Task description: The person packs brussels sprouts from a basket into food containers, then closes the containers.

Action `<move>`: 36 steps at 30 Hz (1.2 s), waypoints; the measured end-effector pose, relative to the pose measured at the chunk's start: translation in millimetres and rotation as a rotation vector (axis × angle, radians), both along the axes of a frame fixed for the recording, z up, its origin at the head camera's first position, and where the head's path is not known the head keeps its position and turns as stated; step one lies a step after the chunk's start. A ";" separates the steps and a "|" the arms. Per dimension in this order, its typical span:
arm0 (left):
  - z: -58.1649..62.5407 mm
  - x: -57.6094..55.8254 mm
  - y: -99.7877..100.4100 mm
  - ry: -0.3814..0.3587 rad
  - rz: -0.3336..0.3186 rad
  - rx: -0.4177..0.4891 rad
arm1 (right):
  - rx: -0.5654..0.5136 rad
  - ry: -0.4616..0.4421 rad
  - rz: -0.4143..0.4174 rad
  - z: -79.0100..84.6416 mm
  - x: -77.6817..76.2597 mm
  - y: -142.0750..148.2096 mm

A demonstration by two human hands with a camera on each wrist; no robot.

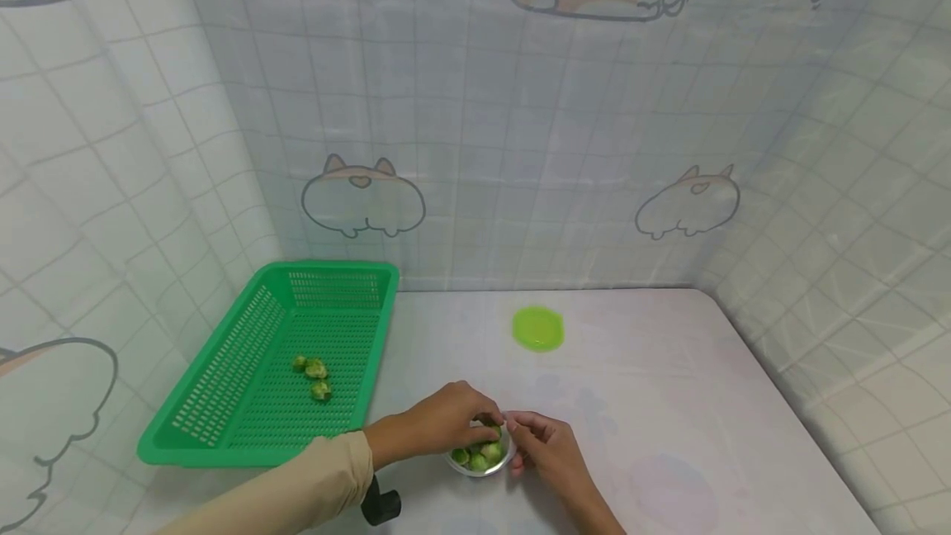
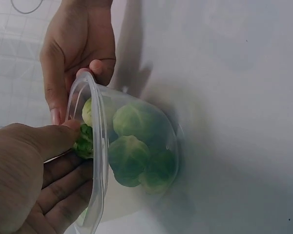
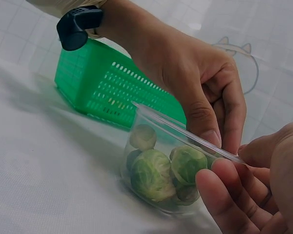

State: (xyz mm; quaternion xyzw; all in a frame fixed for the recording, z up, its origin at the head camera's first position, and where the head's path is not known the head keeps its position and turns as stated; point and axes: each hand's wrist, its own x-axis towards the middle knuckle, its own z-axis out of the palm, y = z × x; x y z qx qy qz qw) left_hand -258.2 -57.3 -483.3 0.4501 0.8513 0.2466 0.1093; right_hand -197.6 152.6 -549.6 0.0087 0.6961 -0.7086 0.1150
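Note:
A clear plastic container with several green Brussels sprouts in it stands on the table. My left hand reaches over its rim from the left. In the left wrist view, the thumb and fingers of that hand pinch a Brussels sprout at the container's mouth. From the right, my right hand holds the container's rim between thumb and fingers, as the right wrist view shows. The fingertips of the left hand are partly hidden behind the rim in the right wrist view.
A green perforated basket stands on the left, with a few Brussels sprouts inside. A light green lid lies on the table behind the container. Tiled-pattern sheets with cartoon drawings border the table.

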 end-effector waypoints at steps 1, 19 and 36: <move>0.0 0.2 0.0 0.000 0.001 0.007 | 0.002 -0.002 -0.001 0.4 0.0 0.0; 7.9 0.2 -7.0 -0.075 0.040 0.082 | 0.020 -0.024 -0.008 4.7 0.3 -1.7; 14.6 -9.7 -33.9 -0.119 0.132 0.240 | 0.039 -0.020 -0.011 0.2 0.6 0.5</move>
